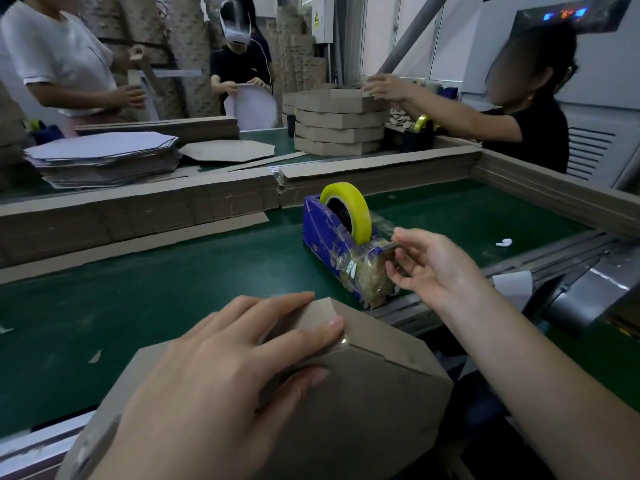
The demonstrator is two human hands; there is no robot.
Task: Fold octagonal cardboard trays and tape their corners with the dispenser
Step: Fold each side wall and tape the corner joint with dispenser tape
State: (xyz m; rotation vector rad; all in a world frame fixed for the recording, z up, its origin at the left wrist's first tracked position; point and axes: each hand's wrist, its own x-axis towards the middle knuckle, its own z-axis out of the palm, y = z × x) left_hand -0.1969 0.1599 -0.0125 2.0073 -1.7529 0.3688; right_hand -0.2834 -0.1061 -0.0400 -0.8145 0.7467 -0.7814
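A folded brown octagonal cardboard tray (374,393) lies bottom-up at the near edge of the green belt. My left hand (221,372) rests flat on it, fingers straight and spread, fingertips at a folded corner where a bit of clear tape shines. The blue tape dispenser (332,244) with a yellow tape roll (349,206) stands just beyond the tray. My right hand (429,268) is at the dispenser's cutter end, thumb and fingers reaching around the tape end; whether it pinches tape cannot be told.
Low cardboard walls (138,213) border the green belt (138,289). Behind them lie a stack of flat octagonal blanks (104,157) and a stack of finished trays (339,123). Three other people work at the far side. A metal rail (519,265) runs on the right.
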